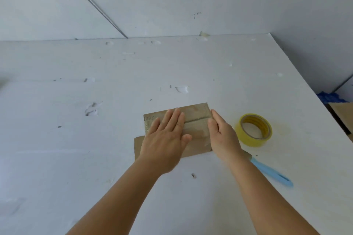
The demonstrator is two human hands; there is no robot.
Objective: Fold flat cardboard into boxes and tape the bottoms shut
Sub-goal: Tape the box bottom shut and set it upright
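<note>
Big white foam-board table (114, 139), dented and nicked all over, and out in the middle of it sits the small cardboard box (194, 120), bottom flaps up, a seam running across and a glossy sheen that looks like clear tape already laid over it, though from here the blur makes that hard to swear to. Left hand (168, 135) is flat on top, fingers straight and close together, pressing down on the flaps; right hand (221, 135) stands on edge against the box's right side, fingers straight and together, holding nothing. A loose flap (138, 147) pokes out at the near left, under the wrist. Risk now: press too hard and that light box could cave or skid on the smooth board; rub unevenly and the tape may wrinkle or lift off the seam. Just right of the box lies the yellow tape roll (254, 129), near the right wrist, easily knocked rolling. Smallest of all, the blue-handled cutter (271, 172), its blade end tucked beneath the right forearm, and a careless drag back could catch it.
</note>
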